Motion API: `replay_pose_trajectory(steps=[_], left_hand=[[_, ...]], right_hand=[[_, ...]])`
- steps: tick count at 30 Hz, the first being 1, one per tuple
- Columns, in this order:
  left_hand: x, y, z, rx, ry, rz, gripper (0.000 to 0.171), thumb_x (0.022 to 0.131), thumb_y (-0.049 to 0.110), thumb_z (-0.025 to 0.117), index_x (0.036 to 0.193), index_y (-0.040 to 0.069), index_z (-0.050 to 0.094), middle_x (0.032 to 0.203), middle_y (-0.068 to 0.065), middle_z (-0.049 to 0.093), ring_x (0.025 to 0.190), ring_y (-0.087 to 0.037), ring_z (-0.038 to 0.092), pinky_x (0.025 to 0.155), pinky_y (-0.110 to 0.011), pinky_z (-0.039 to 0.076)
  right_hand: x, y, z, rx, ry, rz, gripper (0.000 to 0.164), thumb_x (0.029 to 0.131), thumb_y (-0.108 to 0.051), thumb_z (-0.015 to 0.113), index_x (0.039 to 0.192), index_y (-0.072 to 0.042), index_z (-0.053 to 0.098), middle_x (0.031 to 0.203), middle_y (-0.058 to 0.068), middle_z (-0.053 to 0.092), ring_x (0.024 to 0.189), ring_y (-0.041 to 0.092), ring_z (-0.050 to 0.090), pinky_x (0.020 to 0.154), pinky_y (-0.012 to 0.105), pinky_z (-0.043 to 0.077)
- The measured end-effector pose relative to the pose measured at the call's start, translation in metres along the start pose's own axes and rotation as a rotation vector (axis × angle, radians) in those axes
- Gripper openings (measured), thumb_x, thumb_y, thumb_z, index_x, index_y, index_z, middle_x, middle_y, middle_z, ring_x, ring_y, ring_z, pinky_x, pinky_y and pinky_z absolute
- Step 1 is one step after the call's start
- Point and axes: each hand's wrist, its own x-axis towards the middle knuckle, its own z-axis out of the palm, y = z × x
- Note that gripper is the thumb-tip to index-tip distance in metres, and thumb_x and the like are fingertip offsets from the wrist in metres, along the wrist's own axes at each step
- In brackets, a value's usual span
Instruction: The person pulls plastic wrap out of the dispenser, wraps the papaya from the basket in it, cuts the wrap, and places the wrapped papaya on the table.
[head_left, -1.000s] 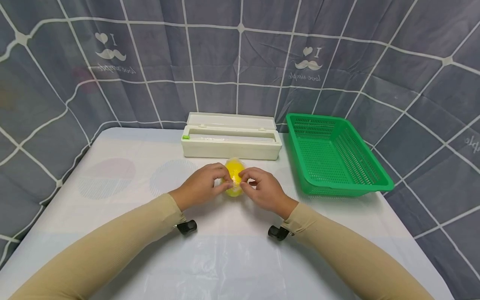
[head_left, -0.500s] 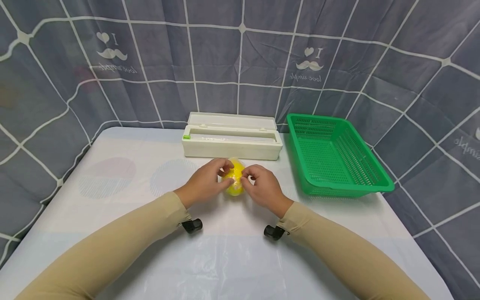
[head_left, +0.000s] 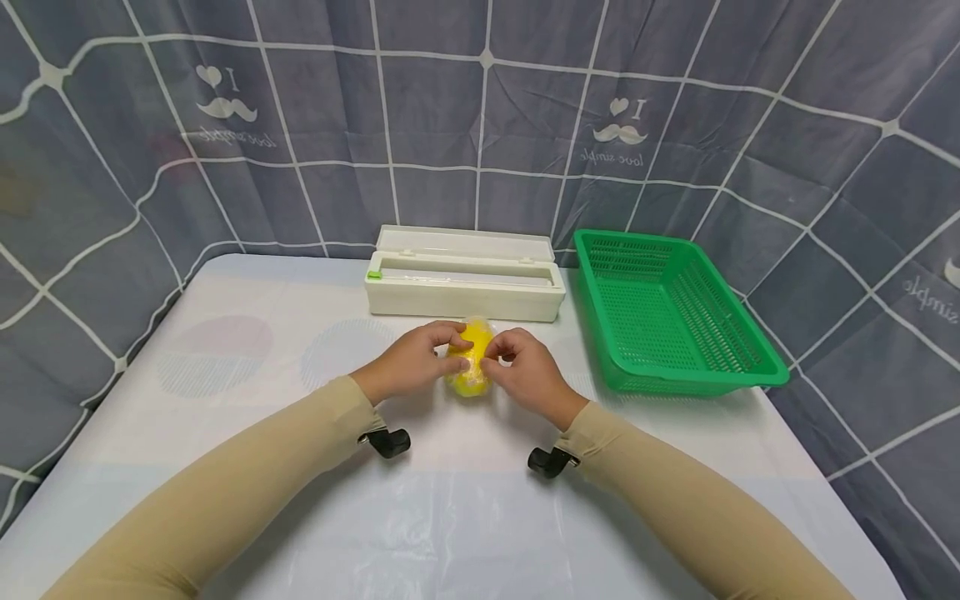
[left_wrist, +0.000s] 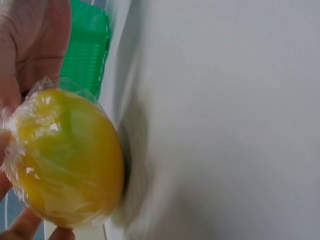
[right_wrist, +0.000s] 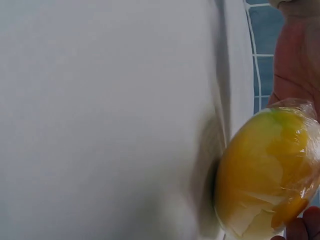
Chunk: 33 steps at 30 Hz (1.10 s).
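A yellow fruit (head_left: 474, 381) with green patches, mango-like in shape, lies on the table, wrapped in clear cling film. In both wrist views the film looks wrinkled and shiny, gathered most on its upper side. My left hand (head_left: 405, 360) holds the fruit from the left, thumb and fingers parted along its side. From the right, my right hand (head_left: 528, 375) pinches at the film on top with thumb and index finger, the other fingers curled. The right wrist view shows the smooth side of the wrapped fruit (right_wrist: 260, 175), with fingertips at its lower end.
Behind the hands stands a long white cling film dispenser (head_left: 461, 300), its lid (head_left: 465, 242) raised and a roll inside. A green plastic basket (head_left: 675, 379) sits to the right. Grey checked curtain (head_left: 420, 108) surrounds the white-covered table (head_left: 450, 517).
My left hand has let its fingertips part, from pinching over the fruit's middle to holding its left side. The right hand stays at the film. The fruit has tilted slightly.
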Motion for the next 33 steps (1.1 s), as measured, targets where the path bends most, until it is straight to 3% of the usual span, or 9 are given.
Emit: replay_pose_trajectory(steps=[3, 10, 14, 17, 20, 23, 27, 33], left_hand=[[0.001, 0.0, 0.002, -0.024, -0.006, -0.02, 0.016, 0.094, 0.022, 0.075, 0.106, 0.013, 0.073, 0.157, -0.01, 0.053, 0.15, -0.036, 0.046, 0.122, -0.058, 0.038], [0.001, 0.001, 0.001, 0.021, -0.008, -0.021, 0.013, 0.092, 0.024, 0.079, 0.1, 0.015, 0.075, 0.151, -0.012, 0.054, 0.144, -0.036, 0.05, 0.121, -0.056, 0.04], [0.001, 0.0, -0.003, 0.046, -0.033, 0.002, 0.016, 0.093, 0.026, 0.08, 0.104, 0.016, 0.078, 0.151, -0.012, 0.054, 0.142, -0.035, 0.052, 0.117, -0.053, 0.044], [0.001, -0.003, -0.007, 0.079, -0.078, 0.027, 0.028, 0.09, 0.029, 0.085, 0.113, 0.015, 0.077, 0.153, -0.012, 0.051, 0.141, -0.035, 0.053, 0.111, -0.051, 0.05], [0.001, -0.006, -0.009, 0.126, -0.118, 0.047, 0.04, 0.086, 0.029, 0.089, 0.121, 0.016, 0.074, 0.155, -0.009, 0.047, 0.139, -0.034, 0.054, 0.106, -0.049, 0.053], [0.001, -0.008, -0.009, 0.15, -0.124, 0.058, 0.038, 0.087, 0.028, 0.089, 0.121, 0.018, 0.073, 0.154, -0.008, 0.047, 0.138, -0.032, 0.055, 0.105, -0.048, 0.054], [0.002, -0.01, -0.007, 0.093, -0.106, 0.043, 0.029, 0.091, 0.029, 0.084, 0.116, 0.017, 0.074, 0.155, -0.009, 0.047, 0.141, -0.033, 0.052, 0.107, -0.049, 0.053], [0.002, -0.008, -0.005, 0.018, -0.097, 0.0, 0.025, 0.093, 0.028, 0.082, 0.114, 0.017, 0.075, 0.158, -0.009, 0.044, 0.143, -0.035, 0.049, 0.109, -0.051, 0.051]], right_hand=[[0.001, 0.002, -0.001, 0.027, -0.032, -0.001, 0.005, 0.093, -0.006, 0.076, 0.096, -0.004, 0.073, 0.103, 0.011, 0.065, 0.104, 0.032, 0.062, 0.102, 0.051, 0.054], [0.004, 0.005, -0.005, 0.016, -0.082, -0.048, 0.007, 0.096, -0.014, 0.077, 0.099, -0.008, 0.078, 0.107, 0.009, 0.065, 0.105, 0.027, 0.059, 0.1, 0.053, 0.052], [0.007, 0.006, -0.006, -0.025, -0.081, -0.068, 0.005, 0.095, -0.013, 0.079, 0.097, -0.008, 0.079, 0.103, 0.007, 0.065, 0.101, 0.024, 0.059, 0.093, 0.042, 0.051], [0.009, 0.007, -0.005, -0.036, -0.077, -0.064, 0.005, 0.096, -0.013, 0.078, 0.096, -0.008, 0.078, 0.101, 0.007, 0.065, 0.098, 0.023, 0.058, 0.09, 0.036, 0.049], [0.009, 0.007, -0.005, -0.032, -0.087, -0.059, 0.007, 0.097, -0.014, 0.077, 0.098, -0.007, 0.078, 0.104, 0.008, 0.065, 0.098, 0.023, 0.058, 0.09, 0.034, 0.05], [0.008, 0.009, -0.006, -0.021, -0.102, -0.064, 0.008, 0.099, -0.014, 0.074, 0.101, -0.007, 0.077, 0.108, 0.009, 0.065, 0.101, 0.023, 0.061, 0.092, 0.036, 0.054], [0.007, 0.009, -0.008, -0.032, -0.12, -0.086, 0.011, 0.096, -0.015, 0.078, 0.103, -0.007, 0.076, 0.111, 0.01, 0.065, 0.106, 0.024, 0.062, 0.094, 0.041, 0.058], [0.009, 0.01, -0.01, -0.06, -0.161, -0.086, 0.017, 0.094, -0.019, 0.081, 0.106, -0.008, 0.076, 0.114, 0.01, 0.064, 0.11, 0.026, 0.062, 0.095, 0.041, 0.059]])
